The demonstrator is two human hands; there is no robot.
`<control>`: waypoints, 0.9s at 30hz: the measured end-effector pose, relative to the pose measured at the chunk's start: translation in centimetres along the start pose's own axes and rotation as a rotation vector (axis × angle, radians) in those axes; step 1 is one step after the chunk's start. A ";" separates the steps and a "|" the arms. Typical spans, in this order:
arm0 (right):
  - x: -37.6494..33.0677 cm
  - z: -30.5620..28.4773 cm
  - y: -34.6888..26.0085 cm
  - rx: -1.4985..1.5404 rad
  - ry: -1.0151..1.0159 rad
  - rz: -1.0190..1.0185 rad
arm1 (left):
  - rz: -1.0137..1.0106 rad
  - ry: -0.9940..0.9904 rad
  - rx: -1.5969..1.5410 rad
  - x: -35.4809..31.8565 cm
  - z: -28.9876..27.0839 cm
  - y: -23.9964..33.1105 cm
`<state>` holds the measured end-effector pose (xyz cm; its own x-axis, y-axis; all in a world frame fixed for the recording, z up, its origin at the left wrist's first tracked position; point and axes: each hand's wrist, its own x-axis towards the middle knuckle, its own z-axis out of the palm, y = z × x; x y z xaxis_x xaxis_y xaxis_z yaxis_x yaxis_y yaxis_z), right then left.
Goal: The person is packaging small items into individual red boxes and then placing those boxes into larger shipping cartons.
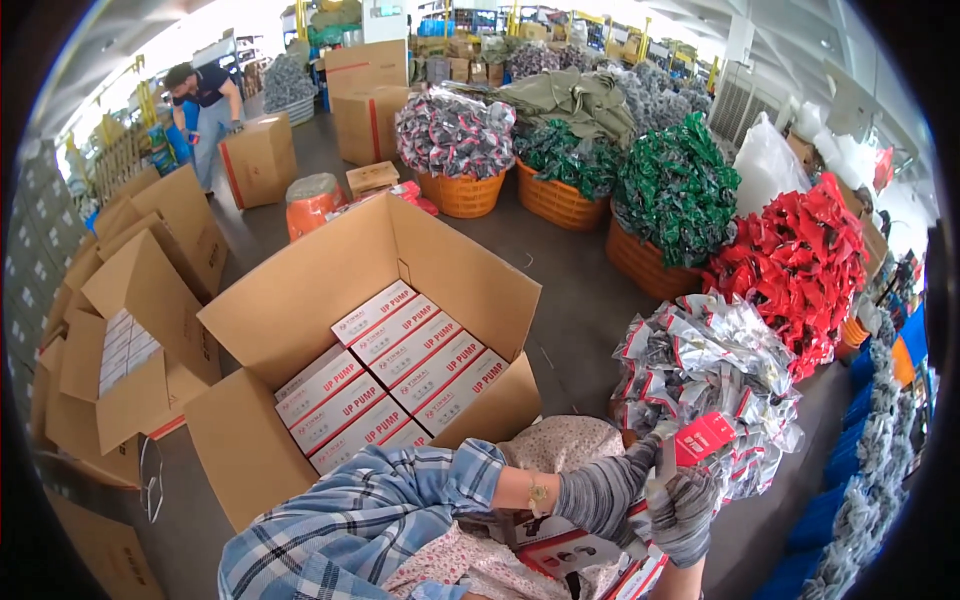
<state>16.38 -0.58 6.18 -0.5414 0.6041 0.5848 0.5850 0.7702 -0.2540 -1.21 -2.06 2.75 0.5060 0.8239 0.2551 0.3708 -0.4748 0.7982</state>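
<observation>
My left hand [605, 492], in a grey knitted glove, reaches across from the left with its fingers closed on a small red-and-white packet [704, 438]. Close beside it, my gloved right hand [684, 515] is closed on the packet's lower part. What lies between the fingertips is partly hidden. Below both hands, a red, white and black printed box [568, 553] rests on my lap, partly covered by the left forearm. Just beyond the packet is a heap of clear plastic bags [705, 365] with grey contents and red-and-white cards.
An open cardboard carton [300, 290] at my left holds rows of white boxes [430, 350] with red stripes. More cartons [150, 350] stand farther left. Orange baskets [468, 195] heaped with bagged goods, green bundles [680, 185] and red bundles [800, 265] line the right. A person [205, 110] handles a carton behind.
</observation>
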 end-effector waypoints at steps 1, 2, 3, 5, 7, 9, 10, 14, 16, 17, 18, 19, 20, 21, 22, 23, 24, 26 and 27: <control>0.1 0.3 -0.3 -0.075 0.078 -0.163 | 0.003 -0.001 0.005 0.2 0.0 -0.1; 0.5 0.5 -0.6 -0.077 0.084 -0.163 | 0.216 0.086 0.122 0.7 0.0 -0.6; 0.8 0.7 -0.9 -0.047 0.162 -0.185 | 0.429 0.166 0.234 1.1 0.3 -1.3; 2.1 1.2 -1.3 0.016 0.318 -0.237 | 0.646 0.247 0.347 1.8 0.7 -3.6; 3.5 1.0 -1.5 0.011 0.451 -0.121 | 0.571 0.491 0.859 2.8 1.0 -6.0; 3.9 2.0 -1.7 0.027 0.587 -0.011 | 0.343 0.298 -0.093 1.8 -3.9 -3.1; 4.1 2.8 -1.9 0.260 0.625 0.065 | 0.059 0.056 -1.018 1.6 -5.9 -1.9; 2.8 6.6 -0.2 0.610 0.607 0.160 | 0.073 0.015 -1.138 0.5 -4.7 -2.1; 1.8 7.3 0.1 0.479 0.550 0.131 | -0.010 -0.044 -0.992 -0.4 -4.4 -1.0; 1.6 7.4 -0.2 0.426 0.509 0.134 | -0.096 -0.088 -0.846 -0.8 -4.3 -0.7; 1.5 7.2 -0.2 0.376 0.461 0.130 | -0.091 -0.089 -0.845 -0.8 -4.0 -1.1; 1.4 7.0 -0.1 0.326 0.414 0.126 | -0.121 -0.086 -0.944 -0.7 -3.8 -2.0; 1.2 6.9 0.0 0.323 0.415 0.127 | -0.154 -0.086 -1.044 -0.7 -3.7 -2.8; 1.0 6.6 0.3 0.402 0.370 0.157 | -0.188 -0.085 -1.143 -0.7 -3.5 -3.4; 0.7 6.4 0.7 0.480 0.324 0.186 | -0.184 -0.087 -1.143 -0.6 -2.9 -3.7; 0.3 6.3 0.8 0.557 0.278 0.218 | -0.113 0.007 -1.087 -0.5 -2.1 -4.0; -0.3 6.4 0.6 0.553 0.279 0.218 | -0.042 0.100 -1.028 -0.2 -1.5 -4.1; -1.7 6.9 0.2 0.776 0.341 0.379 | 0.041 0.195 -0.965 0.4 -1.4 -3.8; -2.2 7.0 0.1 0.887 0.372 0.458 | 0.013 0.241 -0.934 0.7 -1.4 -3.4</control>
<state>13.39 -0.35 -0.52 -0.0755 0.8888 0.4520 -0.0443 0.4499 -0.8920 -3.22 0.57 0.95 0.2939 0.9112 0.2887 -0.4557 -0.1319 0.8803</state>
